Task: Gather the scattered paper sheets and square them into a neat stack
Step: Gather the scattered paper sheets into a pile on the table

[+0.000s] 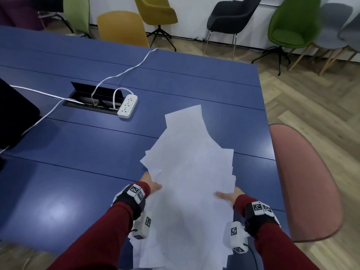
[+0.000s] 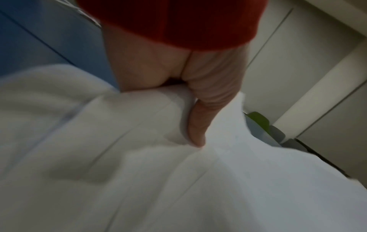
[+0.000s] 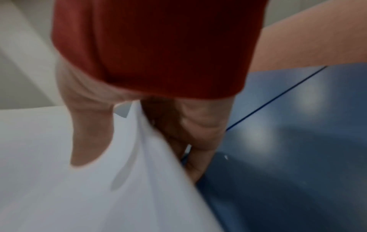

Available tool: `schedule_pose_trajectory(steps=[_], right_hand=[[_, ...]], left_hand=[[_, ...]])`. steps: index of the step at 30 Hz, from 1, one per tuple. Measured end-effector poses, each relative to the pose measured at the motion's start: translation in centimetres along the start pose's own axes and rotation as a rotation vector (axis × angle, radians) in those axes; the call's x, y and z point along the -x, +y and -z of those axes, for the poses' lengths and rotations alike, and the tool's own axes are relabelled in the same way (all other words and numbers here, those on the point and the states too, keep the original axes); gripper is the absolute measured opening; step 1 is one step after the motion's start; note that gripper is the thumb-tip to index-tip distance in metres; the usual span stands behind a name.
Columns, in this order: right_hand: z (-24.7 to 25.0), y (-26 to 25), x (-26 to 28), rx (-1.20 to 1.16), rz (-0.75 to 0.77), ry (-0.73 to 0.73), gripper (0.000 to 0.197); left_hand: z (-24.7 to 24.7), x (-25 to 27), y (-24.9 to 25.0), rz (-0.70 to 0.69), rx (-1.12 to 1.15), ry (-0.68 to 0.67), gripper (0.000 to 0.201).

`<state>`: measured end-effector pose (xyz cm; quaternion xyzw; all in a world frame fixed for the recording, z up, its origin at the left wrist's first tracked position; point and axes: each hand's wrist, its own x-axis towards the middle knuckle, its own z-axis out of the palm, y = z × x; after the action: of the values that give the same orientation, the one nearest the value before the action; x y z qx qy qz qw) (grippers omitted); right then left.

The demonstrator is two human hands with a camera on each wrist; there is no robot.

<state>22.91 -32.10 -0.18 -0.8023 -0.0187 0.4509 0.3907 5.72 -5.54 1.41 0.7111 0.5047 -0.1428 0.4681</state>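
Observation:
A loose, uneven bundle of white paper sheets [image 1: 187,182] is lifted above the blue table [image 1: 78,172], its edges fanned out and unaligned. My left hand [image 1: 153,185] grips the bundle's left edge, thumb on top [image 2: 195,125] and fingers hidden beneath the paper sheets [image 2: 178,180]. My right hand [image 1: 228,195] grips the right edge. In the right wrist view the thumb [image 3: 87,141] lies on top of the sheets [image 3: 79,196] and the fingers [image 3: 194,164] curl under them.
A white power strip [image 1: 127,106] with cables sits by an open cable hatch [image 1: 95,98] further back. A dark object [image 1: 13,117] lies at the left edge. A pink chair [image 1: 303,182] stands right of the table; more chairs line the far wall.

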Motion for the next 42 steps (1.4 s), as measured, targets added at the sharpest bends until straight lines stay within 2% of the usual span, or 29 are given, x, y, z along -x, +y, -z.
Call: schedule_pose_trajectory(steps=[3, 7, 12, 15, 19, 20, 22, 24, 27, 30, 33, 36, 38, 39, 42], right_hand=[[1.4, -2.6, 0.3, -0.264, 0.129, 0.106, 0.053], [3.8, -4.9, -1.5, -0.27, 0.22, 0.284, 0.053], [4.4, -7.5, -2.4, -0.109, 0.281, 0.316, 0.029], [4.1, -7.0, -3.7, 0.041, 0.228, 0.429, 0.023], [4.2, -5.3, -3.9, 0.161, 0.02, 0.52, 0.02], [4.4, -4.8, -3.4, 0.188, -0.034, 0.5, 0.017], [4.9, -3.4, -3.3, 0.159, -0.104, 0.447, 0.014], [5.3, -2.4, -2.6, 0.095, -0.145, 0.376, 0.026], [5.5, -1.3, -2.1, -0.051, -0.191, 0.416, 0.043], [4.9, 0.1, -1.8, -0.212, -0.069, 0.416, 0.029], [5.1, 1.8, -1.8, -0.315, -0.016, 0.45, 0.039], [4.3, 1.6, -1.3, -0.426, -0.083, 0.46, 0.047], [2.9, 0.7, -0.6, -0.253, -0.158, 0.464, 0.06], [2.2, 0.3, -0.2, -0.153, -0.142, 0.463, 0.061], [0.2, -0.2, 0.2, -0.129, -0.035, 0.44, 0.05]], left_hand=[[0.2, 0.2, -0.5, -0.011, 0.002, -0.062, 0.074], [0.6, 1.1, -0.8, -0.029, -0.01, -0.134, 0.067], [1.4, 1.8, -0.4, -0.102, -0.017, -0.186, 0.069], [1.7, 2.0, -0.2, -0.129, -0.034, -0.213, 0.073], [2.6, 2.2, -0.4, -0.059, -0.037, -0.195, 0.043], [2.9, 2.0, -0.8, -0.045, -0.026, -0.18, 0.039], [3.3, 1.2, -1.8, -0.017, 0.026, -0.183, 0.042], [3.8, 0.6, -2.8, 0.01, 0.097, -0.207, 0.046], [4.1, -0.3, -4.1, 0.046, 0.141, -0.26, 0.051], [3.7, 0.0, -4.3, 0.04, 0.2, -0.183, 0.038], [2.7, 0.6, -3.8, 0.028, 0.421, 0.037, 0.03], [1.8, 0.7, -2.9, 0.032, 0.569, 0.239, 0.029], [1.1, 0.3, -2.8, 0.02, 0.644, 0.245, 0.031], [0.7, 0.3, -2.7, 0.027, 0.676, 0.21, 0.035], [-0.2, 0.5, -2.3, 0.041, 0.672, 0.118, 0.041]])
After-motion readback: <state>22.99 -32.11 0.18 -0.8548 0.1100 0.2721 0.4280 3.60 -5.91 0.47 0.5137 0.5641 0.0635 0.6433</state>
